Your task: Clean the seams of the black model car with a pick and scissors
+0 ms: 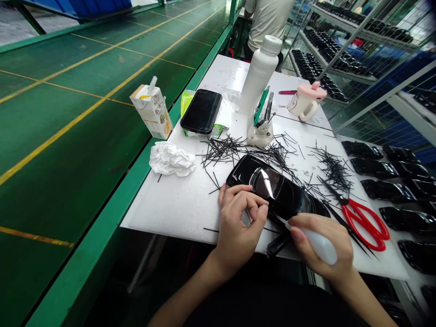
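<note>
The right hand [322, 243] is wrapped shut around a small white bottle [318, 244], its fine nozzle aimed at the near edge of the glossy black shell [272, 188] that lies on the white table [177, 204]. The left hand [238, 218] rests against the shell's near left edge, thumb and forefinger pinched together; whether a strip sits between them I cannot tell. The work looks like fine dosing along the shell's edge, so it pays to keep the left fingers pressing the shell flat, bring the nozzle tip right to the seam, and squeeze lightly so nothing runs onto the polished face. Resting the right wrist on the table would steady the tip.

Just right of the shell lie red scissors [366, 220], blades toward it, clear of the working elbow. Thin black strips [235, 150] are scattered beyond the shell; sweep none under it. Left of them sits crumpled tissue [172, 159], handy for drips. Farther off stand a phone [201, 110], a drink carton [152, 110], a tall white bottle [259, 75] and a pink-lidded cup [306, 100]. More black shells [381, 188] line the right side. Another person [267, 20] stands at the far end.
</note>
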A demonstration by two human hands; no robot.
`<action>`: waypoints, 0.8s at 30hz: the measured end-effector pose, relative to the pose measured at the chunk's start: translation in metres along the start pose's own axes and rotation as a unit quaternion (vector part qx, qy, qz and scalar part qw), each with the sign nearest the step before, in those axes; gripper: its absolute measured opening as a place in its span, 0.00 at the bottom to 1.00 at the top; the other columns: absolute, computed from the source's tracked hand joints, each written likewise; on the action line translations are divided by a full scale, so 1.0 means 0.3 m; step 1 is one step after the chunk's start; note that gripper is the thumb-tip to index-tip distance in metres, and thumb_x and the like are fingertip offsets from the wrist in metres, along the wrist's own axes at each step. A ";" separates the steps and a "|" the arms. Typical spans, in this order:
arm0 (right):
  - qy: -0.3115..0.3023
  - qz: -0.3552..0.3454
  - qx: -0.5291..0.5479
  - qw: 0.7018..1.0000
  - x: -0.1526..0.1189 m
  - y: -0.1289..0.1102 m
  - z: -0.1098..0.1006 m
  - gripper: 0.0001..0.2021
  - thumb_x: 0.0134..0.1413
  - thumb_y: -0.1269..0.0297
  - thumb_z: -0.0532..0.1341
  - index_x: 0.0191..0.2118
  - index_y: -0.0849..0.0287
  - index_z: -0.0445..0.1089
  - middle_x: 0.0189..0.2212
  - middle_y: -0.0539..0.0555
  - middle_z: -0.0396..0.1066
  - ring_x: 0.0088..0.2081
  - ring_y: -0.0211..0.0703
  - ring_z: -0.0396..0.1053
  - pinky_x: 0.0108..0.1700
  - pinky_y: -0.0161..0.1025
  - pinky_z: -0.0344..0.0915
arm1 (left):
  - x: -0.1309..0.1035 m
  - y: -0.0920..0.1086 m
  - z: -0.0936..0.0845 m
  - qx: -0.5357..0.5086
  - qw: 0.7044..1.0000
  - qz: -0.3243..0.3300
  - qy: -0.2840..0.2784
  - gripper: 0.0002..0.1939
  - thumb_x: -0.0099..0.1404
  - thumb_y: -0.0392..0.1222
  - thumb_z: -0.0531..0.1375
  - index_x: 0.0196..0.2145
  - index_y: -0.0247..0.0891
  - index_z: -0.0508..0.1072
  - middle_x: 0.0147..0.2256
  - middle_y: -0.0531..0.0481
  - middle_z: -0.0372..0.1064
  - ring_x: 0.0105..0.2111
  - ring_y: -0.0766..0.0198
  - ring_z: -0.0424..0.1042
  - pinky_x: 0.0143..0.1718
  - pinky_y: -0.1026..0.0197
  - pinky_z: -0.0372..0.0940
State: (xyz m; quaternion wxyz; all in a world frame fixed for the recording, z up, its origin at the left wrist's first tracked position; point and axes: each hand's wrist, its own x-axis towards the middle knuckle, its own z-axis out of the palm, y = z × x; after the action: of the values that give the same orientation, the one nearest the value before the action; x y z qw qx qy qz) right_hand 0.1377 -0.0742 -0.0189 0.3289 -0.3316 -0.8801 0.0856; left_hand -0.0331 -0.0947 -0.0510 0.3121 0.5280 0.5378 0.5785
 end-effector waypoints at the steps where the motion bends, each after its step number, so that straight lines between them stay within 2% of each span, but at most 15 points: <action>1: -0.002 0.000 0.000 1.000 0.000 0.000 -0.001 0.04 0.58 0.74 0.57 0.36 0.58 0.66 0.22 0.50 0.72 0.22 0.38 0.71 0.27 0.33 0.67 | 0.000 0.000 -0.001 0.000 1.000 0.000 0.001 0.16 0.63 0.32 0.59 0.24 0.40 0.56 0.31 0.61 0.75 0.49 0.60 0.66 0.64 0.36 0.42; 14: 0.020 0.019 0.017 0.999 -0.003 -0.005 0.006 0.04 0.57 0.73 0.58 0.33 0.58 0.67 0.21 0.48 0.70 0.20 0.36 0.69 0.25 0.33 0.65 | -0.001 0.001 0.001 0.009 1.000 -0.002 0.002 0.15 0.63 0.33 0.59 0.23 0.41 0.57 0.31 0.59 0.76 0.49 0.60 0.67 0.65 0.36 0.42; 19: 0.023 0.034 0.029 0.999 -0.029 0.010 0.011 0.04 0.57 0.73 0.59 0.35 0.57 0.68 0.23 0.49 0.72 0.22 0.38 0.71 0.26 0.35 0.66 | 0.001 0.005 -0.001 0.017 1.000 -0.012 0.002 0.15 0.64 0.34 0.58 0.23 0.42 0.57 0.31 0.54 0.76 0.50 0.57 0.67 0.65 0.37 0.43; 22: 0.086 0.074 0.046 0.993 -0.071 0.018 -0.007 0.04 0.56 0.70 0.60 0.34 0.55 0.70 0.24 0.50 0.73 0.23 0.42 0.72 0.25 0.38 0.67 | 0.002 0.008 0.000 0.023 1.000 -0.020 0.002 0.16 0.63 0.34 0.58 0.22 0.42 0.56 0.30 0.53 0.76 0.50 0.57 0.67 0.65 0.37 0.44; 24: 0.124 0.119 0.039 0.984 -0.096 0.018 -0.035 0.06 0.59 0.63 0.58 0.34 0.54 0.71 0.26 0.53 0.74 0.26 0.46 0.73 0.26 0.41 0.68 | 0.004 0.008 0.002 0.025 0.999 -0.021 0.001 0.16 0.64 0.34 0.58 0.22 0.42 0.55 0.30 0.52 0.76 0.49 0.57 0.67 0.65 0.37 0.45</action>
State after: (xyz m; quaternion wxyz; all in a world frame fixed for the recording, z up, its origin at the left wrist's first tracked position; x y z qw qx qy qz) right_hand 0.1634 -0.0891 -0.0279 0.4358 -0.4285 -0.7828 0.1168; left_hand -0.0323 -0.0941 -0.0484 0.3100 0.5233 0.5638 0.5587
